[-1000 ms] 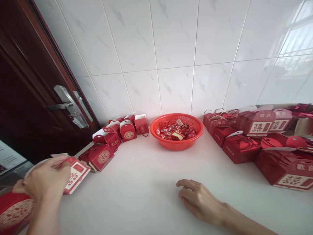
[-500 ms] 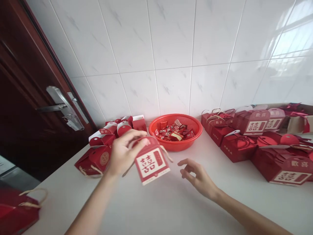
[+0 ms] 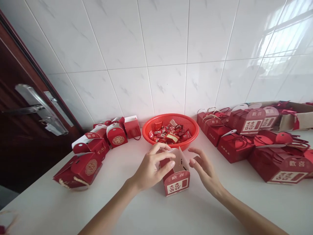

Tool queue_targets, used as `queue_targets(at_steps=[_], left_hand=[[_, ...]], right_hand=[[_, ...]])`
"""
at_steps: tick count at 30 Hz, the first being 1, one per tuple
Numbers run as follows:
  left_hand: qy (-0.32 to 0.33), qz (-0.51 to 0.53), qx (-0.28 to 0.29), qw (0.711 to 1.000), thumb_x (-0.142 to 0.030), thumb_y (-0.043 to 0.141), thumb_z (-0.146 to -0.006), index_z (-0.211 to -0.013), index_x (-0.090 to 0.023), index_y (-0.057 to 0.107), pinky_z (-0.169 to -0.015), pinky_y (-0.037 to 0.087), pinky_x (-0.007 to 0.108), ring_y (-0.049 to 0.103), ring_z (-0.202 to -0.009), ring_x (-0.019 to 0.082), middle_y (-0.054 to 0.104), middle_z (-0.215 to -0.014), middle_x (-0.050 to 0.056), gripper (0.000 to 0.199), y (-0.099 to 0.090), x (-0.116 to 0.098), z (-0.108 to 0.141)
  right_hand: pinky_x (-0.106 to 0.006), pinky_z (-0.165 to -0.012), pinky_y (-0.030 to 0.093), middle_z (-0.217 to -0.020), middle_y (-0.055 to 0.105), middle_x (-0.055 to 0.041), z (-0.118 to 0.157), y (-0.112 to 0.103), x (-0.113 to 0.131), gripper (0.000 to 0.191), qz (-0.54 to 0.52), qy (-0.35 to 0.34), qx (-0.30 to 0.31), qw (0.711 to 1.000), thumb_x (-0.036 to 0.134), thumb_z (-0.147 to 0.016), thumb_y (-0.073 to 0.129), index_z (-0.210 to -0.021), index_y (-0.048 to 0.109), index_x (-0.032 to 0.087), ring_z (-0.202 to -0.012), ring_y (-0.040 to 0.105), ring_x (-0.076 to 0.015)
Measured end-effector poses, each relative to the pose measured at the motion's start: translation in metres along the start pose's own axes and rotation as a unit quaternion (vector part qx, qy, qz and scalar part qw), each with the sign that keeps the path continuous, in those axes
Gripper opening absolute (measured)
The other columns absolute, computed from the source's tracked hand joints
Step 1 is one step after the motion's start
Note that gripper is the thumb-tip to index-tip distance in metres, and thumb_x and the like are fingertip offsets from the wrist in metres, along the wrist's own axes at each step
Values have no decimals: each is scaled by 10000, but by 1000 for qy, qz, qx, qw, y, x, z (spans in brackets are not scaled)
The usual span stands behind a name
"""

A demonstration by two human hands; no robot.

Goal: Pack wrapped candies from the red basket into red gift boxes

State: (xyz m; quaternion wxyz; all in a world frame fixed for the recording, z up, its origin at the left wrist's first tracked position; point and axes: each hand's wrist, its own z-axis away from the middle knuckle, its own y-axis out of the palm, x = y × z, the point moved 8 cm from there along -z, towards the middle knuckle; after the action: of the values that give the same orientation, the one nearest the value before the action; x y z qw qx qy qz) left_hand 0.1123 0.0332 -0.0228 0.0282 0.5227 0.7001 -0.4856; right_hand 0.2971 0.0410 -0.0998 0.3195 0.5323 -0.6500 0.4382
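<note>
A small red gift box (image 3: 178, 186) with white and gold printing stands upright on the white table, its top flaps raised and its pale inside showing. My left hand (image 3: 153, 166) is at the box's left side, thumb and fingers apart over the left flap; whether they touch it I cannot tell. On the other side, my right hand (image 3: 207, 173) hovers beside the right flap with fingers spread and nothing in them. Just behind the box sits a red plastic basket (image 3: 171, 117) with several wrapped candies (image 3: 173, 137).
Several red gift boxes (image 3: 89, 168) stand on the left of the table (image 3: 137, 215). More red boxes (image 3: 234, 148) are grouped at the right, before a cardboard carton (image 3: 305, 114). A tiled wall (image 3: 166, 88) rises behind, and a brown door (image 3: 22, 137) is at left.
The box has gone from my raised left hand down onto the table and now stands with its top open. My left hand has loosened around it, and my right hand has come close. The view has shifted right.
</note>
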Motion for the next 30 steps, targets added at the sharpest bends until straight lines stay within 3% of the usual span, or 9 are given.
queue_targets(at_steps=[4, 6, 11, 14, 17, 19, 24, 28, 30], left_hand=[[-33, -41, 47, 998, -396, 632, -926, -1104, -265, 750, -1093, 479, 450, 488, -1363, 309, 530, -1414, 108, 251, 11, 11, 3], [-51, -44, 64, 996, -415, 608, -937, -1075, -256, 752, -1093, 479, 450, 473, -1383, 313, 512, -1448, 109, 255, 15, 16, 5], [-98, -48, 46, 993, -356, 602, -906, -880, -227, 729, -1064, 487, 412, 519, -1346, 302, 576, -1385, 102, 183, 8, 26, 5], [-134, -36, 37, 990, -353, 594, -878, -756, -215, 673, -1047, 482, 395, 528, -1331, 305, 631, -1303, 94, 199, -1, 29, 3], [-176, -9, 45, 983, -292, 555, -839, -738, -211, 649, -965, 508, 355, 579, -1255, 294, 663, -1252, 79, 160, -10, 34, 3], [-211, 19, 74, 974, -231, 502, -799, -820, -215, 688, -879, 522, 322, 628, -1150, 269, 667, -1266, 62, 189, -12, 42, 4], [-312, 120, 126, 934, -172, 483, -676, -1173, -182, 709, -756, 499, 288, 661, -926, 218, 709, -1211, 82, 547, -11, 71, 10], [-321, 243, 134, 906, -123, 542, -578, -1181, -168, 710, -721, 495, 259, 653, -1042, 246, 701, -1232, 107, 627, -3, 81, 12], [-314, 258, 134, 904, -113, 562, -572, -1147, -177, 727, -677, 490, 255, 666, -994, 245, 725, -1162, 101, 602, -3, 82, 12]], right_hand=[[-390, -954, 539, -1498, 443, -116, 11, 7, 30, 425, 84, -164, 57, 981, 413, -1004, 485, -1421, 508, 331, -1071, 640, -212], [-377, -968, 539, -1561, 366, -108, 17, 14, 34, 364, 112, -192, 94, 970, 376, -1008, 487, -1357, 573, 321, -1141, 619, -225], [-382, -1010, 517, -1437, 522, -120, 15, 8, 20, 245, 102, -118, 48, 987, 401, -1008, 479, -1117, 642, 255, -1300, 551, -275], [-338, -893, 562, -1346, 577, -97, 12, 5, 3, 301, 63, -27, 22, 997, 452, -1021, 421, -1024, 650, 256, -1155, 644, -245], [-321, -842, 569, -1300, 592, -79, 13, 9, -4, 320, 35, 15, 26, 999, 494, -1008, 432, -996, 648, 258, -1050, 674, -220], [-310, -819, 573, -1296, 593, -76, 14, 13, -6, 312, 24, 24, 33, 999, 507, -997, 450, -1010, 644, 264, -1061, 662, -220], [-278, -710, 577, -1322, 573, -86, 16, 17, -10, 307, 14, 37, 42, 998, 518, -991, 451, -1045, 620, 267, -997, 659, -203], [-305, -736, 579, -1333, 578, -103, 15, 17, -7, 293, 50, 2, 26, 998, 491, -988, 464, -991, 627, 248, -992, 659, -213], [-337, -800, 574, -1324, 593, -115, 12, 14, 2, 263, 75, -41, 7, 996, 463, -978, 493, -961, 634, 241, -1079, 646, -243]])
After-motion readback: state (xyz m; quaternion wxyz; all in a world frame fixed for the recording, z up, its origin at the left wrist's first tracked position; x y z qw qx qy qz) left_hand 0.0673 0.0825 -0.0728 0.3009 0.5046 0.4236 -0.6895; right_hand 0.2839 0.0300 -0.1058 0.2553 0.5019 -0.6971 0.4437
